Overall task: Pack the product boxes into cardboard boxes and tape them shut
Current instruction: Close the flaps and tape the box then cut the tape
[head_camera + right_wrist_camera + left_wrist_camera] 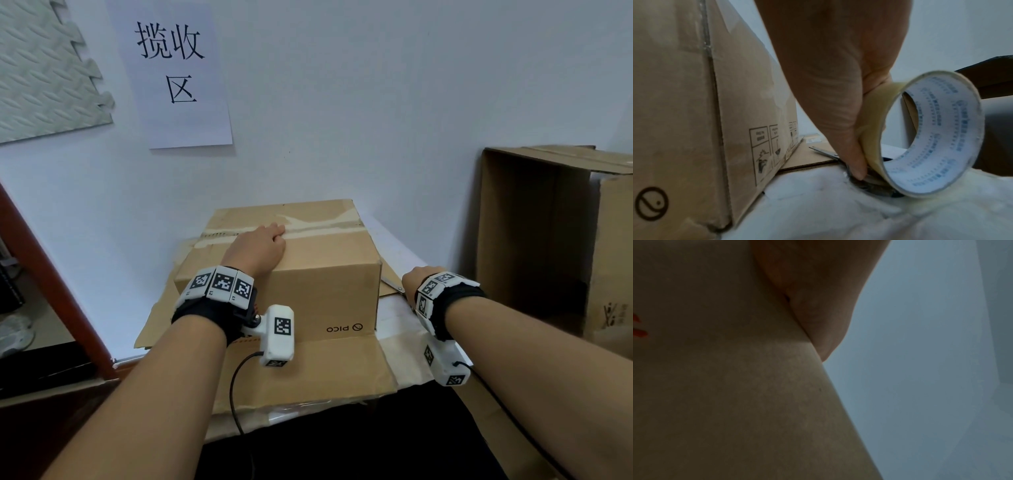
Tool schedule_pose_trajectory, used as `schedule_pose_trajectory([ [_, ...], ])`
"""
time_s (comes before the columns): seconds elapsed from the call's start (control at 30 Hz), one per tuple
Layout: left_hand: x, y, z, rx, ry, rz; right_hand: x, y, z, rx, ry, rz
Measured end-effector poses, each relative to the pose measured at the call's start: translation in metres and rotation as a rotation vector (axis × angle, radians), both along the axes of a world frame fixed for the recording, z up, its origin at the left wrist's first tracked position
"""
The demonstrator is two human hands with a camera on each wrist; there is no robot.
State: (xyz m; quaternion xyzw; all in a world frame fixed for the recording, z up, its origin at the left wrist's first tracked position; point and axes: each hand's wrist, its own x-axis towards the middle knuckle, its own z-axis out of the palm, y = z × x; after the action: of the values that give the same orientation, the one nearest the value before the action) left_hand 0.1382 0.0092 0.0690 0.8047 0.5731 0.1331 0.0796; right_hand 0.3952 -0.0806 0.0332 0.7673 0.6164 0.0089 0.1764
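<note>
A closed brown cardboard box (308, 267) marked PICO stands on the table, with a strip of clear tape (325, 228) along its top seam. My left hand (263, 245) rests on the lid with its fingers at the tape. The left wrist view is dim and shows only the box wall (735, 386) and the heel of the hand (813, 305). My right hand (411, 279) is down beside the box's right side. In the right wrist view it (863, 162) holds a roll of clear tape (941, 129), and its thumb touches the handles of scissors (824, 151) lying on the table.
A large empty cardboard box (548, 240) stands on its side at the right. Flattened cardboard (308, 370) lies under the packed box on a white table cover (404, 329). A paper sign (174, 68) hangs on the wall behind.
</note>
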Motion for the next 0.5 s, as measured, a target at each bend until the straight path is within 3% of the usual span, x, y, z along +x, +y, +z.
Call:
schedule_pose_trajectory([
  [0.5, 0.000, -0.003, 0.001, 0.003, 0.008, -0.005, -0.010, -0.007, 0.008, -0.071, -0.042, 0.097],
])
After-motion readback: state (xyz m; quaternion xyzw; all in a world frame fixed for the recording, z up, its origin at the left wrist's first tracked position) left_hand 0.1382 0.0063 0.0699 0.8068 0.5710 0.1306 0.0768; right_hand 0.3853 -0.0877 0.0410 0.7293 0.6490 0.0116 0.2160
